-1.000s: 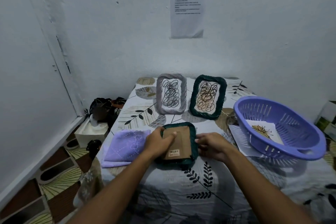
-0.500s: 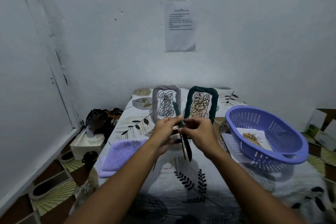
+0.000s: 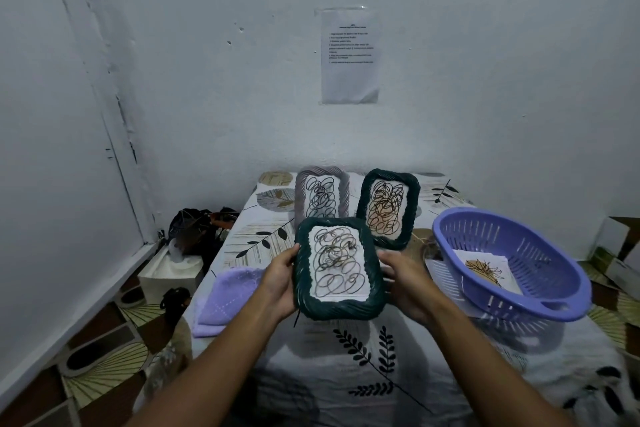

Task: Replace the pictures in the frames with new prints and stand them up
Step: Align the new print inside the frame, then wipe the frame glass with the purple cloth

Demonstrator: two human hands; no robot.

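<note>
Both hands, left (image 3: 277, 282) and right (image 3: 403, 279), had a closed grip on the near frame's (image 3: 337, 269) side edges, holding it above the desk (image 3: 346, 357). Two frames (image 3: 320, 198) stood farther back; this one seemingly remained to stand.

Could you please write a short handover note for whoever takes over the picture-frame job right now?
Left hand and right hand grip the sides of the held dark green frame, lifted above the table, its scribble print facing the camera.
Grey frame and second green frame already stand upright at the back with scribble prints.
Purple basket on the right holds a leaf print.
Purple cloth lies on the left.
Left: stand the held frame up.
</note>
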